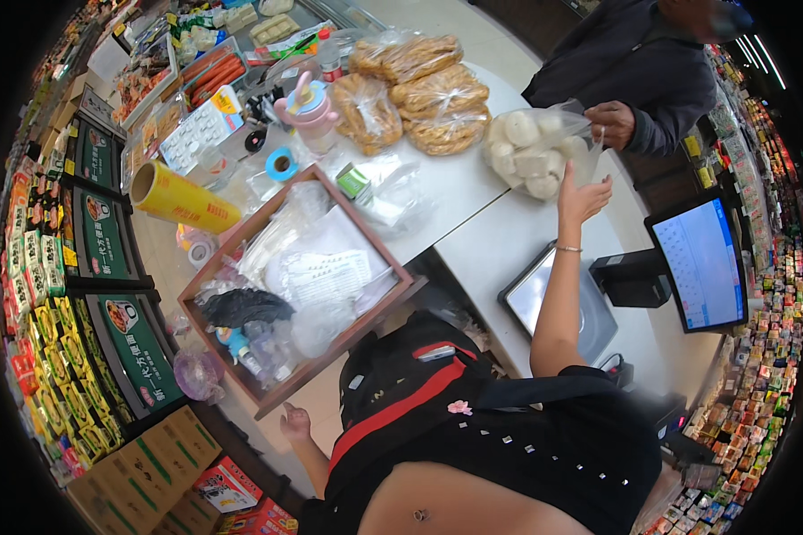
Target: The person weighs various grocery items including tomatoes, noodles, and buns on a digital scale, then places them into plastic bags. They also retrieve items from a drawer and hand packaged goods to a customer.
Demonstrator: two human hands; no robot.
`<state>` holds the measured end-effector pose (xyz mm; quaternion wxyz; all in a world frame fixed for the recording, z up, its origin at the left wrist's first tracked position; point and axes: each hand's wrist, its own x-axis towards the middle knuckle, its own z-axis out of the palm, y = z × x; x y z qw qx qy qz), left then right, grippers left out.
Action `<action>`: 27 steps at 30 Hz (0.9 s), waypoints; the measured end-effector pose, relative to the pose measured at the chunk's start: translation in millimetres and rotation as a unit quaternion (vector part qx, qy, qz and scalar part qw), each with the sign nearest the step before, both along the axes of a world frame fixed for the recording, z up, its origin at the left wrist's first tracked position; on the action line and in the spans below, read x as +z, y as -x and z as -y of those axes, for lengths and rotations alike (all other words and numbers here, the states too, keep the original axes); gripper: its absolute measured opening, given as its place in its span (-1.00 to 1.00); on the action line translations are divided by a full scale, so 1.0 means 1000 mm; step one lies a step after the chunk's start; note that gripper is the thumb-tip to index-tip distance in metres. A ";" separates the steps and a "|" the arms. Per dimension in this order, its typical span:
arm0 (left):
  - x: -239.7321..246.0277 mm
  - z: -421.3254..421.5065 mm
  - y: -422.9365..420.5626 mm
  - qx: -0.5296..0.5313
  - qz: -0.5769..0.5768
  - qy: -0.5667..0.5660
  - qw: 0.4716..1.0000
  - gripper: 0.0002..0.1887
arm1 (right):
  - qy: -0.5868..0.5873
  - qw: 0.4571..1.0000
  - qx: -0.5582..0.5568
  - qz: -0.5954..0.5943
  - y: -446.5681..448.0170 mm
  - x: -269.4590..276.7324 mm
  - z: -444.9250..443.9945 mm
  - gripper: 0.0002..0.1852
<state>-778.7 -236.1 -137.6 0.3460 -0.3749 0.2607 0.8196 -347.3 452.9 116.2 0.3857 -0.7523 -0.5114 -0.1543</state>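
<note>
My right hand reaches across the counter with its fingers spread, beside a clear plastic bag of white steamed buns. Its thumb overlaps the bag in view; whether it touches I cannot tell. Another person's hand grips the gathered top of that bag. Under my right forearm lies a flat weighing scale. Low on the left, my left hand hangs with loosely bent fingers and nothing visible in it. It is just below the corner of a wooden drawer filled with plastic bags, papers and a black bag.
Bagged fried dough, a pink drinking cup, a blue tape roll and a yellow wrap roll crowd the counter. A monitor stands at right. Across the counter is a person in a dark jacket.
</note>
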 end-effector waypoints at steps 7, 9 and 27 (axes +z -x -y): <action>-0.017 -0.039 -0.099 -0.212 0.070 0.202 0.954 -0.75 | 0.054 0.877 0.359 -0.315 -0.018 -0.013 -0.087 -0.40; -0.012 -0.017 -0.111 -0.238 -0.007 0.091 0.967 -0.76 | 0.158 0.789 0.445 -0.392 -0.017 -0.005 -0.082 -0.49; 0.191 -0.220 -0.145 -0.626 -0.395 0.067 0.669 -0.68 | 0.052 0.543 0.584 -0.601 -0.006 0.142 0.037 -0.67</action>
